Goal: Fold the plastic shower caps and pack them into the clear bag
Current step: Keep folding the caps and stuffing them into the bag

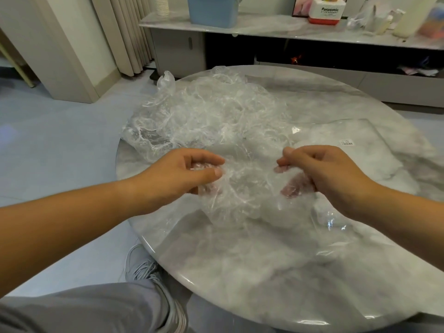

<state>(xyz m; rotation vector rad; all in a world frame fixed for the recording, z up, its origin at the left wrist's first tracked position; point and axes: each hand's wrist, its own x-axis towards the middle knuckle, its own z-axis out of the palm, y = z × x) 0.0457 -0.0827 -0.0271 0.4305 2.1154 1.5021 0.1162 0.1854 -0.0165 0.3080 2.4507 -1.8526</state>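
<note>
Left grip (177,171): fingers curled, thumb and forefinger pinching the left side of one clear shower cap (242,186). Right grip (322,171): fingers curled, pinching the cap's right side; fingertips show pink through the film. The cap hangs crumpled between the two grips, just above the middle of the round marble bench (168,260).

Pile of unfolded shower caps (211,111): behind the grips on the far-left part of the bench, its left fringe spilling over the rim. Clear bag (374,150): flat on the bench, right of the pile and beyond the right grip. It carries a small white sticker (347,142), print too small to read.

Readable writing: "Panasonic" on a white box with a red base (326,10), on the long shelf (264,25) behind. A blue bucket (213,10) stands left of it.

Bare marble runs from the grips to the near rim. A grey shoe (153,272) sits below the left rim.
</note>
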